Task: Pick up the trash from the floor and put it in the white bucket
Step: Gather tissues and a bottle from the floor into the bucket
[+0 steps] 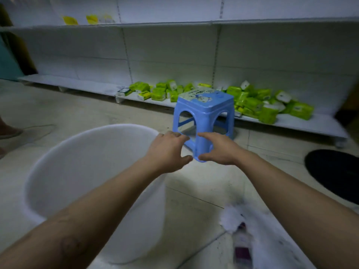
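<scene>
Both hands out front, empty: my left hand (167, 150) and right hand (217, 148) have fingers spread, gripping nothing, hovering before the blue plastic stool (204, 113). White bucket (58, 171) sits at left on floor. Trash: blurry white wad w/ bottle (240, 235) lies bottom right, under my right forearm.

No words can be read; the print on the green packs (252, 103) is too blurry.

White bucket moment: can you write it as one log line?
left hand: open, empty | right hand: open, empty | round white plastic bucket: upright | crumpled white trash: on floor
</scene>
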Tool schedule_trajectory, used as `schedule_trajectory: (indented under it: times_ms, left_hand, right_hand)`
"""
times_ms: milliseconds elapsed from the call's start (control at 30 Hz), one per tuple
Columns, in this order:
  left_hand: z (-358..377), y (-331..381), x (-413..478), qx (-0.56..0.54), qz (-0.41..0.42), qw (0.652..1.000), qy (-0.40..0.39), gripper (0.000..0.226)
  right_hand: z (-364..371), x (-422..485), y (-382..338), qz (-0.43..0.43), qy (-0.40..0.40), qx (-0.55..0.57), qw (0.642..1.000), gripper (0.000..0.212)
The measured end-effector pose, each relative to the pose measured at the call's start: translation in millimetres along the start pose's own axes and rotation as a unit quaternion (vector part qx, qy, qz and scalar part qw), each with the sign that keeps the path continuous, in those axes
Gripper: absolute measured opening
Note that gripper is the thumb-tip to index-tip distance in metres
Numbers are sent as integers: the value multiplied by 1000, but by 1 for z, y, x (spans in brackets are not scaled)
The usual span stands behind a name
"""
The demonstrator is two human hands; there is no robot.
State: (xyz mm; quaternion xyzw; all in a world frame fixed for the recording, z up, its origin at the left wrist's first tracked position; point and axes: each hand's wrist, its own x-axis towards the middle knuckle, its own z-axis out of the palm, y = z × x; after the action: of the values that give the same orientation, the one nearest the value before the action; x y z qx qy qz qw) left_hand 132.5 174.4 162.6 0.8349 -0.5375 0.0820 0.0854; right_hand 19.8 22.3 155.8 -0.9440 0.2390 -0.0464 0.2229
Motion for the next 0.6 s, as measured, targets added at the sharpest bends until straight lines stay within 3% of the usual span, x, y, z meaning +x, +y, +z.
schedule_trajectory:
  times_ms: [133,333,500,600]
  left_hand:
    - [44,53,13,-45,53,997,-23,62]
    - [149,110,-2,-42,81,980,-177,66]
    - [217,117,-13,-92,46,952,-290,65]
    - [255,119,-18,-139,37,939,-313,54]
  right_hand:
    - [1,-30,72,102,-44,-25,993,89]
    - [28,-80,179,265,-104,27,958,87]
    - [61,-100,230,304,-180,8,935,81]
    - [82,-101,248,291,-205,9,934,62]
